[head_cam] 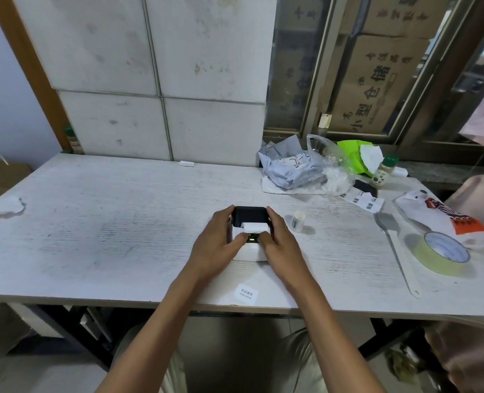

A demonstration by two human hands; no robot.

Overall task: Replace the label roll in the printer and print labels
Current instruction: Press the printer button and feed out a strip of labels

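A small label printer (249,251) with a white body and a black lid (249,214) sits in the middle of the table (107,222). White label paper (254,227) sticks out of its slot. A small lit green button (252,238) shows below the paper. My left hand (216,245) grips the printer's left side, thumb beside the button. My right hand (280,242) grips its right side, thumb next to the button too. A small label roll (297,221) stands upright just right of the printer. A printed "welcome" label (245,294) lies at the table's near edge.
Right of the printer lie a tape roll (440,252), a white spatula-like tool (396,245), a snack bag (445,219), printed label strips (362,200), a spice bottle (384,172) and crumpled plastic bags (300,165). A crumpled tissue (1,207) lies at the far left.
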